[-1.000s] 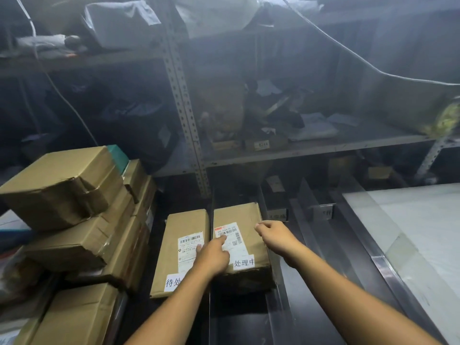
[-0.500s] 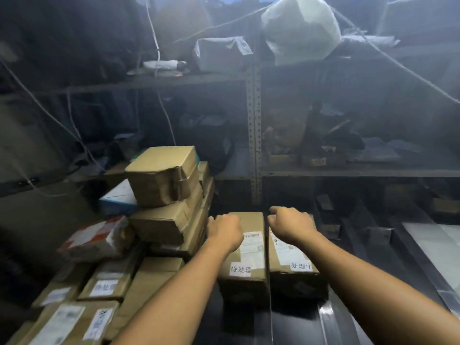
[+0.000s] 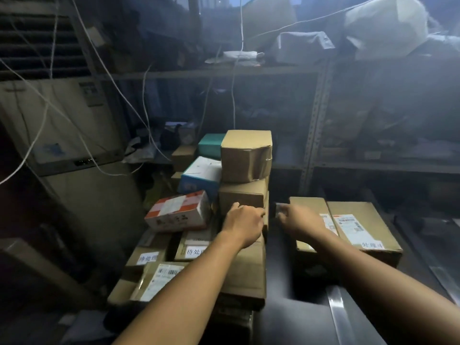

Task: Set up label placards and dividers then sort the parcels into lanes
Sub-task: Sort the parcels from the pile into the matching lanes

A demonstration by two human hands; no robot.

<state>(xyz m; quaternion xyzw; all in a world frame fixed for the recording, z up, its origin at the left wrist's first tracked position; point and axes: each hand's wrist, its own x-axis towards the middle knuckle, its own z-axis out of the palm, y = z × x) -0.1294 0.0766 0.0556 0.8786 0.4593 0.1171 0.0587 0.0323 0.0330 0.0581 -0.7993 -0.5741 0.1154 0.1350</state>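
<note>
Parcels rise in a stack (image 3: 245, 155) at twelve o'clock from the left hand (image 3: 242, 225), whose curled fingers touch the second brown box (image 3: 242, 197) at its near corner; whether they grip it cannot be told. A red-and-white box (image 3: 178, 212) lies at that hand's nine o'clock. At its three o'clock the right hand (image 3: 298, 221) is over the left parcel (image 3: 308, 207), which is beside the right parcel (image 3: 361, 227); its fingers curl by a small blurred grey thing, and a hold cannot be told.
</note>
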